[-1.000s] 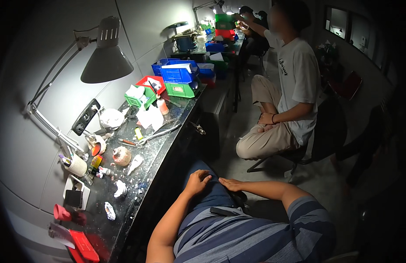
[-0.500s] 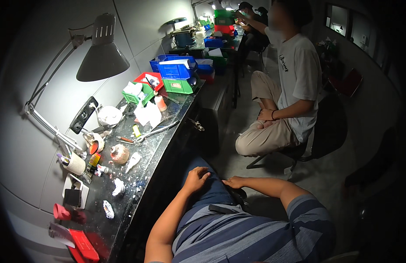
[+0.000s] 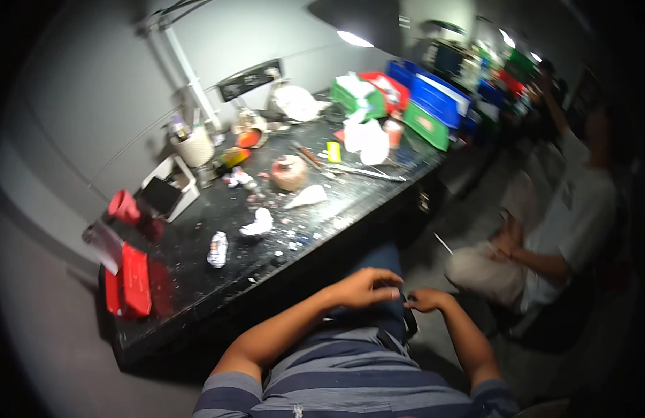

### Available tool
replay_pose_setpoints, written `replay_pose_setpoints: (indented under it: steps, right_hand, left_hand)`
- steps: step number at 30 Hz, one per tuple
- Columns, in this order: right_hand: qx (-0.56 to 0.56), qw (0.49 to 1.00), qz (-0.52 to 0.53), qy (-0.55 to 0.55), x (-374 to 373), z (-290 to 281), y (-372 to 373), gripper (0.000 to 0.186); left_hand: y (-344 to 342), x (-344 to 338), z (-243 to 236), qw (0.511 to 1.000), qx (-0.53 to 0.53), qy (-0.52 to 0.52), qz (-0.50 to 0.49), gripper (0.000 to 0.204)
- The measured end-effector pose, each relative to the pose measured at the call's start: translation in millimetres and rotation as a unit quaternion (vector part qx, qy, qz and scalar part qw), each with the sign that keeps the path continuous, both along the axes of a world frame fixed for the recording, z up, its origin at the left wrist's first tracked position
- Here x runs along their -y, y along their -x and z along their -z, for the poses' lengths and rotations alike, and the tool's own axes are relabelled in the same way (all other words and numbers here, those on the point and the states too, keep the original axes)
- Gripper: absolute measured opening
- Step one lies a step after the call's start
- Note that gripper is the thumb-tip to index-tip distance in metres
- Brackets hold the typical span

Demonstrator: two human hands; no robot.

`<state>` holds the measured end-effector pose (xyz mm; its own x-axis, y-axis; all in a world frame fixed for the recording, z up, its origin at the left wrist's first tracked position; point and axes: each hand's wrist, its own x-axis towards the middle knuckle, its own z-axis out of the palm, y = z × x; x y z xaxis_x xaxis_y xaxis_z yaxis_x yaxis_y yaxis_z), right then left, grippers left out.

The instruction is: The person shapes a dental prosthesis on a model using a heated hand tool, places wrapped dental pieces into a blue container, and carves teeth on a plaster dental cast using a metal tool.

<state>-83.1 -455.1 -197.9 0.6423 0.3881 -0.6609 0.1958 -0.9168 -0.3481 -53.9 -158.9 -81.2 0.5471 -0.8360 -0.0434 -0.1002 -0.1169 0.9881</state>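
Observation:
My left hand point(image 3: 367, 287) hovers over my lap beside the bench's front edge. Its fingers are a little apart, and I see nothing held in it. Close to its right, my right hand point(image 3: 428, 299) is by the side of my thigh. Those fingers look bent and are smeared, so whether they hold anything is unclear. On the black bench point(image 3: 197, 282) nearest my hands lie a white pointed piece point(image 3: 308, 197), a crumpled white wad point(image 3: 258, 221) and a small whitish bundle point(image 3: 218, 249). A round pinkish jar point(image 3: 289, 173) stands behind them.
A red bin point(image 3: 135, 279) is at the bench's left end, near a white tray point(image 3: 188, 182) and pen cup point(image 3: 193, 145). Blue bins point(image 3: 434, 97) and a green bin point(image 3: 427, 127) stack at the right. A desk lamp point(image 3: 364, 21) hangs above. A seated person point(image 3: 566, 223) is at right.
The view has swung left, so the bench sits more central and the seated person farther right. My left hand has lifted off my thigh. The right hand stays near my thigh, its fingers more bent.

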Motion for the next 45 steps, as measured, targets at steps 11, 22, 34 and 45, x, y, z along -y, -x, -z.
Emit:
replay_pose_setpoints:
  steps: [11,22,34,45]
  right_hand:
    - [0.049,0.895,-0.146,-0.420,-124.8,-284.6,-130.1,0.033]
    - [-0.026,0.859,-0.367,-0.356,-212.3,-328.5,-252.9,0.048]
    - [0.029,0.907,-0.333,-0.256,-204.7,-351.1,-304.9,0.061]
    - [0.141,0.872,-0.377,-0.280,-143.0,-356.3,-223.8,0.064]
  left_hand:
    - [18.7,-249.3,-130.9,0.801,0.324,-0.029,-0.503,0.041]
    - [8.4,-298.6,-73.7,0.665,0.401,-0.107,-0.621,0.011]
    - [-1.0,-295.9,-69.9,0.666,0.448,-0.165,-0.573,0.013]
    - [23.1,-275.7,-84.1,0.589,0.545,-0.186,-0.567,0.015]
